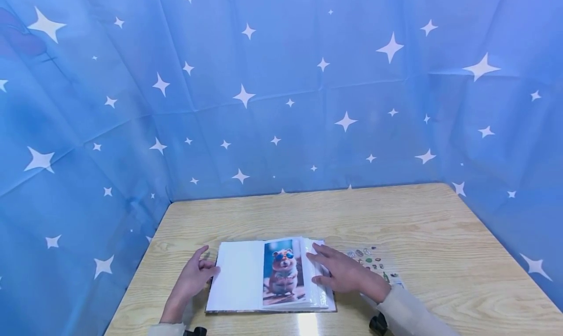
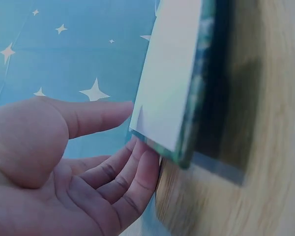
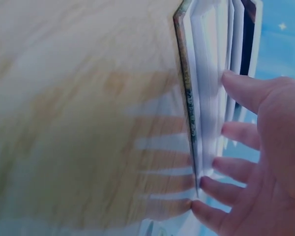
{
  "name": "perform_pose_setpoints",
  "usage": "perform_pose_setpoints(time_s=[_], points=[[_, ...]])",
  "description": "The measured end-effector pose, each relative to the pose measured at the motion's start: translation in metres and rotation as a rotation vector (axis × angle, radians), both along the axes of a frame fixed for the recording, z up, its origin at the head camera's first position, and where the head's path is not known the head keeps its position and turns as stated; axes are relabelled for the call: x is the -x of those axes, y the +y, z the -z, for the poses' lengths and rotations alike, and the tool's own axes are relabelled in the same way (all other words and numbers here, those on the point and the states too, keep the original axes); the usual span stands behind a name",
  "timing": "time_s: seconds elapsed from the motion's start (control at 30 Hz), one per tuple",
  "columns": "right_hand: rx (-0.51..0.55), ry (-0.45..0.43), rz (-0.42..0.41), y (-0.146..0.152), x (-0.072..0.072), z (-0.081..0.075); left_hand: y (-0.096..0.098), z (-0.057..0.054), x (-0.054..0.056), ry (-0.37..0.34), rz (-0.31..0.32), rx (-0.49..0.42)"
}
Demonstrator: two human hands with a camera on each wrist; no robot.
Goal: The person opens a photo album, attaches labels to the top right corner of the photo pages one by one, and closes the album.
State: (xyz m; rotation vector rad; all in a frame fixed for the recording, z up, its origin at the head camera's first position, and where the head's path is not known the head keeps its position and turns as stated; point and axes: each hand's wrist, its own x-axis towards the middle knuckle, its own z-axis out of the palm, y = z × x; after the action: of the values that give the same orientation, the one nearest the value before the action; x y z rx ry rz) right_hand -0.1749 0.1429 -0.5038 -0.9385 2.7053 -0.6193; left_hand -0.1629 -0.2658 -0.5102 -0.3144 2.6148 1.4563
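Note:
A photo album [image 1: 239, 277] lies spread on the table, a blank white page on its left. On its right, a picture of a hamster in sunglasses [image 1: 283, 272] shows in a clear sleeve. My left hand [image 1: 193, 280] holds the album's left cover edge, with the thumb at the inner side and fingers behind the cover [image 2: 167, 83], which is lifted off the table in the left wrist view. Spread over the right side, my right hand [image 1: 338, 270] touches the edges of the stacked pages [image 3: 209, 88] with its fingertips, the fingers extended and apart.
A clear sheet with small printed pictures [image 1: 369, 260] lies right of the album, partly under my right forearm. The wooden table [image 1: 281, 213] reaches back to a blue curtain [image 1: 281, 106] with white stars, which also runs along both sides.

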Motion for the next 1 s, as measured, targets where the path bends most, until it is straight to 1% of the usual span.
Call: perform_pose_setpoints(time_s=[0.07, 0.33, 0.47, 0.57, 0.7, 1.0], points=[[0.004, 0.008, 0.001, 0.0, 0.0, 0.001, 0.0, -0.001, 0.0, 0.005, -0.005, 0.013], [0.015, 0.047, -0.01, -0.001, 0.0, 0.006, 0.0, -0.001, -0.001, 0.015, -0.008, 0.004], [0.031, 0.051, -0.01, 0.0, 0.0, 0.007, 0.001, -0.001, -0.001, 0.004, -0.029, 0.028], [0.044, 0.04, 0.007, 0.002, -0.001, 0.006, 0.002, -0.002, -0.001, -0.009, -0.038, 0.039], [0.062, 0.008, 0.041, 0.006, -0.001, 0.003, 0.004, -0.006, -0.001, -0.022, -0.035, 0.042], [0.143, 0.038, 0.061, 0.026, 0.001, -0.002, 0.006, -0.009, -0.002, -0.035, -0.038, 0.023]])
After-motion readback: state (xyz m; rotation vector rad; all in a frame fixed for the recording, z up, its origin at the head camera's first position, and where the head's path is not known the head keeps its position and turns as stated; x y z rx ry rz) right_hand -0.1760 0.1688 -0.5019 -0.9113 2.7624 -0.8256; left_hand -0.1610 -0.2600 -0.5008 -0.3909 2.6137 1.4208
